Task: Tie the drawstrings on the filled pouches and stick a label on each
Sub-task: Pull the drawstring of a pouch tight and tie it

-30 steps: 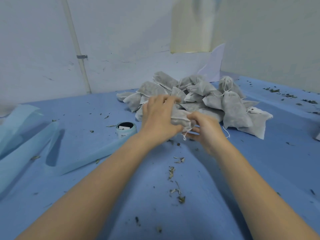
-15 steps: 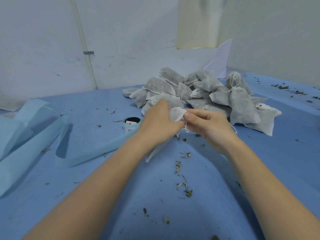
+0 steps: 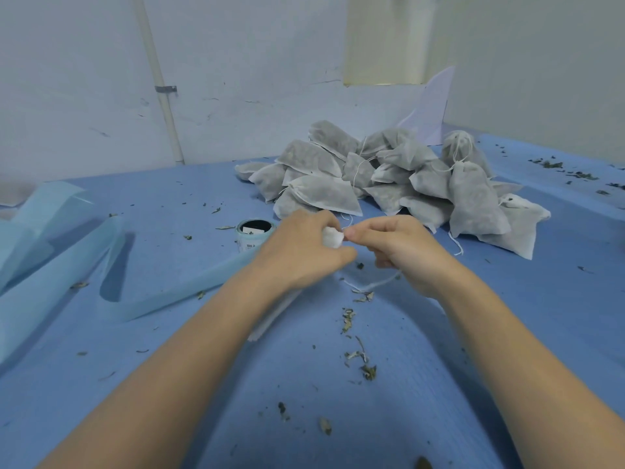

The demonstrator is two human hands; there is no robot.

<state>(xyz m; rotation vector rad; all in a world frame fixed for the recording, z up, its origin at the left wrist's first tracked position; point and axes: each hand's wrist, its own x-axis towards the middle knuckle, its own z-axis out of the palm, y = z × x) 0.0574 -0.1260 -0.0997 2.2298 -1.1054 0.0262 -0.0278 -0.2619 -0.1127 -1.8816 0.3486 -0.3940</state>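
Observation:
My left hand (image 3: 301, 250) grips the gathered neck of a white mesh pouch (image 3: 332, 237); the pouch body hangs down under my left forearm, mostly hidden. My right hand (image 3: 399, 247) pinches the white drawstring (image 3: 375, 283) right next to the pouch mouth, and a loop of string sags below both hands. Behind my hands lies a pile of filled grey pouches (image 3: 399, 177). A small roll of labels (image 3: 254, 231) stands just left of my left hand, with its pale blue backing strip (image 3: 176, 292) trailing to the left.
The work surface is a blue cloth (image 3: 338, 401) scattered with dried leaf crumbs (image 3: 358, 357). Loose pale blue strip (image 3: 37, 225) is heaped at the far left. White walls close the back and right, with a pipe (image 3: 162, 96) up the back wall.
The pouch came off the pile toward me. Its mouth has been gathered tighter in my left hand, and my right hand has drawn the string out to the right.

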